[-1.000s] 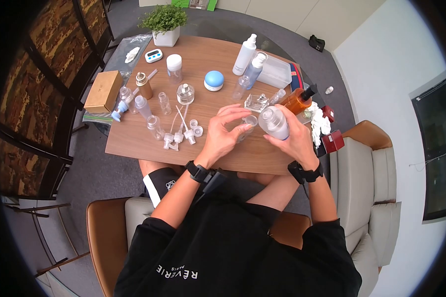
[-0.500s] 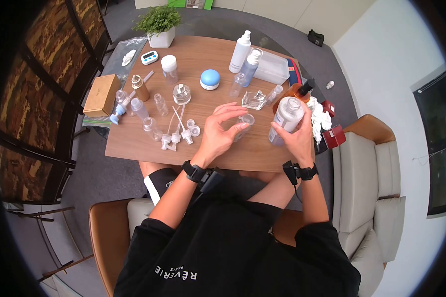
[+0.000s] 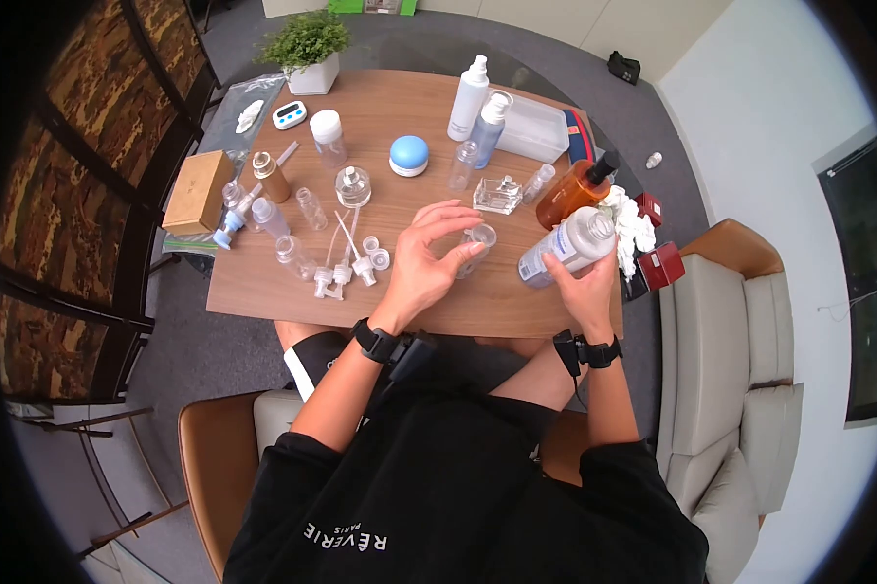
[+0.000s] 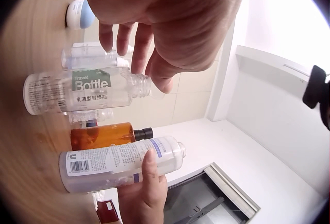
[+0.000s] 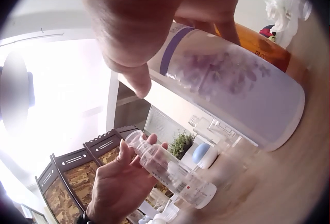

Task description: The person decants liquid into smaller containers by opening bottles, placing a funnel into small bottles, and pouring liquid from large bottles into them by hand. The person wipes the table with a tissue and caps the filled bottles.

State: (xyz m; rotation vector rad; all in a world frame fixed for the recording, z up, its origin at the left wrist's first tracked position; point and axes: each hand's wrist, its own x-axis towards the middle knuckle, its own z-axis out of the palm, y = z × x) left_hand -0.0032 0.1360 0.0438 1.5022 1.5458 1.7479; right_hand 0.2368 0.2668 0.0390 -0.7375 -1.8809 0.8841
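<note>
My left hand (image 3: 421, 261) holds a small clear travel bottle (image 4: 77, 91) by its neck, thumb and fingertips at the threads. The bottle stands on the table with its mouth uncapped, and its green label faces the left wrist view. To its right, my right hand (image 3: 589, 290) grips a large translucent lavender-tinted bottle (image 3: 558, 249) with a printed label. This bottle is also uncapped and leans, mouth toward the right and base near the tabletop. A floral print (image 5: 221, 72) shows on its side in the right wrist view.
Behind the large bottle stands an amber pump bottle (image 3: 568, 200). A square glass bottle (image 3: 497, 197) and a blue-lidded jar (image 3: 409, 156) sit farther back. Loose pump heads (image 3: 331, 280) and several small bottles lie or stand at left; red boxes (image 3: 660, 265) are at right.
My right hand has swung the large bottle away from the travel bottle, from mouth beside it to mouth leaning right. My left hand stays at the travel bottle's neck.
</note>
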